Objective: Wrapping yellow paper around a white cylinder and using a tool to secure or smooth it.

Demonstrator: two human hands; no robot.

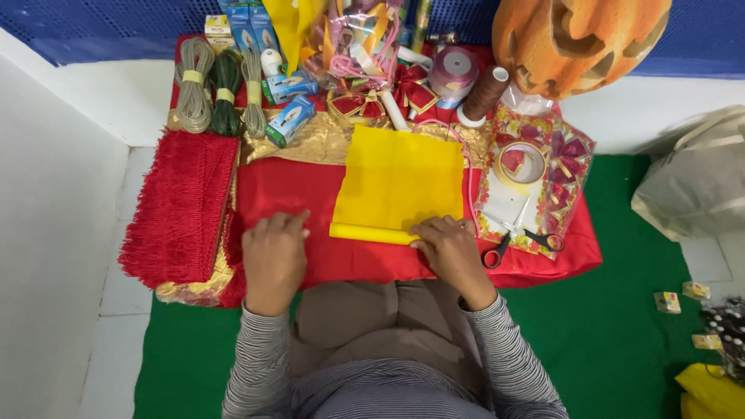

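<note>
A yellow sheet of fabric or paper (397,174) lies on a red cloth (283,190), its near edge rolled into a tube (365,231). My right hand (450,252) presses its fingertips on the right end of that roll. My left hand (274,256) rests flat on the red cloth, just left of the roll and not touching the yellow sheet. Both sleeves are grey striped.
Red-handled scissors (521,242) and a tape roll (523,163) lie on a patterned wrapper at right. Cord skeins (220,89), small blue boxes (290,120), ribbons and bows (372,97) crowd the far side. A red fringe (180,206) at left, an orange pumpkin (578,39) far right.
</note>
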